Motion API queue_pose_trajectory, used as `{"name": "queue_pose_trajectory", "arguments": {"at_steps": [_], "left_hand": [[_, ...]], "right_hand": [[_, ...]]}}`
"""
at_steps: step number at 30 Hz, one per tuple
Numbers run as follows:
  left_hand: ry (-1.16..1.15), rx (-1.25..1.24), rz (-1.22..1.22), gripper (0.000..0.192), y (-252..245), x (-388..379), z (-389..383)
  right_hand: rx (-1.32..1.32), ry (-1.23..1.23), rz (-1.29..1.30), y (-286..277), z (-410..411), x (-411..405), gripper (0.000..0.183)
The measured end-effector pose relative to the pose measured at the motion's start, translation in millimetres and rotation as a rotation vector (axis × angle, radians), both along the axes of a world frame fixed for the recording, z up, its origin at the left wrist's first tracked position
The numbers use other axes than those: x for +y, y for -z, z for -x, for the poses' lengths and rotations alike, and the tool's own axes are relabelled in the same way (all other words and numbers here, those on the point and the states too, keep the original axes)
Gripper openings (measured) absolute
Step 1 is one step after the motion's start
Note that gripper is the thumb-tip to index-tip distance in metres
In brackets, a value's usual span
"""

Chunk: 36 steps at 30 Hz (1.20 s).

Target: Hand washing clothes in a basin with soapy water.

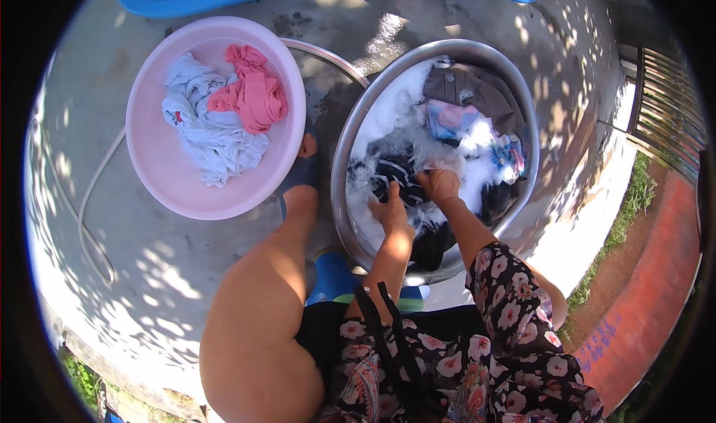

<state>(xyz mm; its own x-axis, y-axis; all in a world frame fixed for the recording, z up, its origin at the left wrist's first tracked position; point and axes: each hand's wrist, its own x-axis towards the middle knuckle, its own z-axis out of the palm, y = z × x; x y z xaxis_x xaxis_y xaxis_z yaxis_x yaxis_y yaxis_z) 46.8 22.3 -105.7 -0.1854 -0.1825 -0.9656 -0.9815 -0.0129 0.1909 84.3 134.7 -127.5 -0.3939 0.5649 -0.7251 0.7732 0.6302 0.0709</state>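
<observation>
Both of my hands are inside a metal basin (pixel 340 199) of soapy water. A black garment with white stripes (pixel 398 171) lies bunched between them, wet and partly under suds. My left hand (pixel 390 213) grips its near left side, thumb up, its other fingers partly hidden by foam. On the right, my right hand (pixel 441 184) is closed over the cloth, its fingertips partly covered by froth. Beyond the hands sit a dark grey garment (pixel 475 90) and a multicoloured cloth (pixel 452 118). More black cloth (pixel 432 247) rests against the basin's near side.
Left of the basin stands a pink plastic tub (pixel 162 185) with light blue cloth (pixel 210 126) and a pink cloth (pixel 257 101). A hose (pixel 330 54) runs behind them. Blue tubs (pixel 212 4) stand farther off. My foot is between pink tub and basin; a blue stool (pixel 333 275) is nearer.
</observation>
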Motion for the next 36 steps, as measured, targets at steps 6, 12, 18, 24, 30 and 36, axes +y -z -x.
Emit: {"name": "queue_pose_trajectory", "arguments": {"at_steps": [6,12,18,24,30,36], "left_hand": [[-0.443,-0.100,-0.419,0.066,4.9,-14.7,7.3],[-0.195,-0.255,-0.177,0.060,4.0,3.7,-7.5],[-0.346,-0.182,-0.631,0.066,-6.6,-18.2,25.6],[-0.196,0.077,-1.435,0.045,24.1,-11.6,8.9],[-0.011,-0.173,-0.673,0.044,-23.7,14.5,-2.4],[-0.286,-0.191,-0.536,0.065,3.3,-8.1,16.4]], "right_hand": [[0.765,-0.135,-0.130,-6.5,20.8,-62.7,0.017],[0.482,0.182,-0.234,2.5,-8.9,-30.4,0.022],[0.979,1.054,0.576,-71.3,1.6,-67.5,0.027],[1.044,0.451,0.228,-126.7,11.0,-105.7,0.020],[0.754,0.661,-0.194,-11.7,-55.0,5.4,0.017],[0.752,0.312,-0.431,-36.8,-31.4,9.2,0.042]]}}
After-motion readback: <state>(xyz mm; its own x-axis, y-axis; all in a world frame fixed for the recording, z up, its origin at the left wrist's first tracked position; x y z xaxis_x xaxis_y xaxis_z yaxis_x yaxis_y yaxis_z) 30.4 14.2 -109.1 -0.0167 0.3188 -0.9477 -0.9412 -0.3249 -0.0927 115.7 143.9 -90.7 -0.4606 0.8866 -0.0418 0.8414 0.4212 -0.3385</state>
